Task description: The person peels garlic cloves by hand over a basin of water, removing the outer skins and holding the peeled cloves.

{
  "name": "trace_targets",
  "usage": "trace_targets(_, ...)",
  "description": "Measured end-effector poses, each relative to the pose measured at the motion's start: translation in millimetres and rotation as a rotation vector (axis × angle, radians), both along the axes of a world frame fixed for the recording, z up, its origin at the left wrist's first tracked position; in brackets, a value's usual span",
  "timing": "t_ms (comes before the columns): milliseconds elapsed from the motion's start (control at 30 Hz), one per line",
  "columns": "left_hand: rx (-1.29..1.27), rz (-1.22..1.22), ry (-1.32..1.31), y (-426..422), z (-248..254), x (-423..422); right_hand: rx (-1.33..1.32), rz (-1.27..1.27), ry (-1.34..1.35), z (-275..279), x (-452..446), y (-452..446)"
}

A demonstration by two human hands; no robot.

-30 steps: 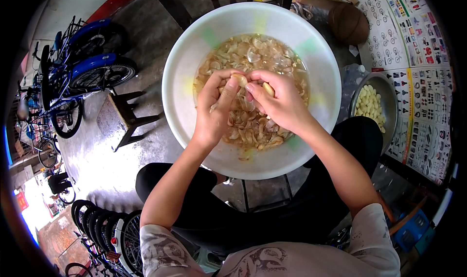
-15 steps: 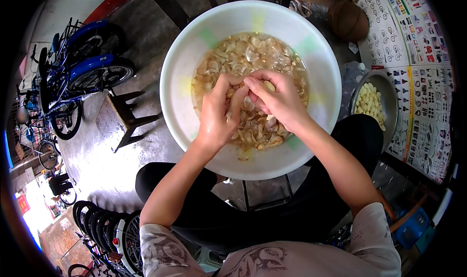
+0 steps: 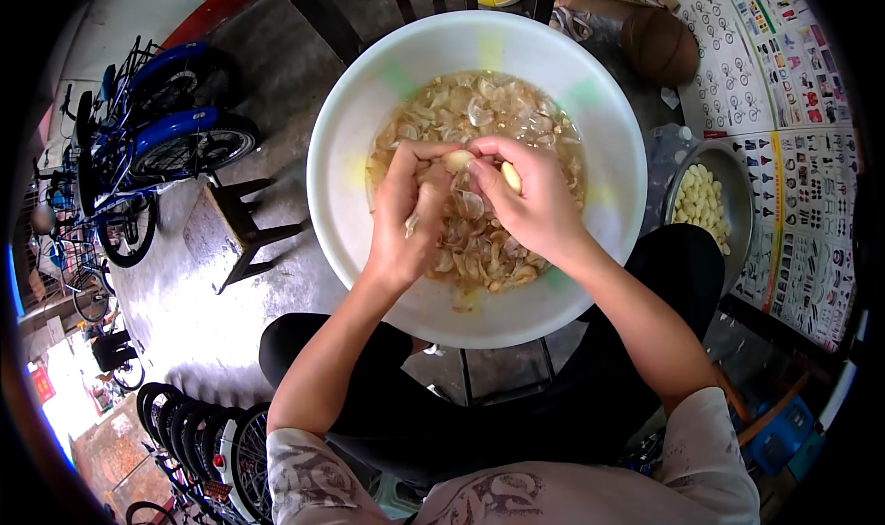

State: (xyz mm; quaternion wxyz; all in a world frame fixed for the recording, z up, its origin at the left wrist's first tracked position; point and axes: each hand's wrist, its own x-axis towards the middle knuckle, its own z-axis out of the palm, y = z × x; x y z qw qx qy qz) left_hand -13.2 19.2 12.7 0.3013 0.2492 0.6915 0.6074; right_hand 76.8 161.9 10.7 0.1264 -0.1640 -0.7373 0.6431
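Note:
Above a wide white basin point(image 3: 341, 156), my two hands meet at the fingertips. Between them is a pale garlic clove point(image 3: 456, 161), pinched by the fingers of my left hand point(image 3: 406, 207) and touched by my right thumb and forefinger. A second, peeled garlic clove point(image 3: 511, 176) is tucked in the curled fingers of my right hand point(image 3: 535, 198). A bit of skin clings to my left hand near the thumb. Below, loose garlic skins point(image 3: 498, 106) float in brownish water in the basin, and some cloves may lie among them.
A metal bowl point(image 3: 745, 202) of peeled cloves stands to the right, by my knee. Beyond it lie printed sheets point(image 3: 793, 156) and a brown basketball point(image 3: 659, 43). Left are a small wooden stool point(image 3: 221, 230) and parked bicycles point(image 3: 175, 142). Dark chair bars point(image 3: 318, 13) rise behind the basin.
My fingers have shifted, so the clove between the hands now shows more plainly, as does the one in my right hand. The whole view has moved slightly.

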Motion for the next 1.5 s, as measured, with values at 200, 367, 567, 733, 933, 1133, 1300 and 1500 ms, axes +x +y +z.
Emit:
trace_targets(200, -0.03, 0.0, -0.074, 3, 4, 2, 0.078, -0.086, 0.082, -8, 3, -9)
trace_targets(367, 0.01, 0.018, 0.006, 5, 6, 7, 0.115, -0.107, 0.115, -6, 4, -10)
trace_targets(567, -0.019, -0.022, 0.06, 1, 2, 3, -0.115, -0.097, -0.006, 0, 6, -8)
trace_targets(733, -0.061, 0.087, 0.002, 5, 5, 5, -0.112, -0.184, -0.018, -4, 6, -6)
trace_targets(933, -0.058, 0.099, 0.186, 10, -4, 9, 0.322, -0.19, 0.216, -12, 1, -7)
trace_targets(1133, -0.088, 0.171, 0.096, 9, 8, 6, 0.282, -0.171, 0.155, -7, 2, -7)
trace_targets(1300, -0.18, 0.124, 0.151, 3, 6, 0, 0.214, -0.167, 0.132, -6, 1, -5)
trace_targets(1500, -0.118, 0.141, 0.055, 11, 9, 4, 0.132, -0.128, 0.079, -3, 1, -4)
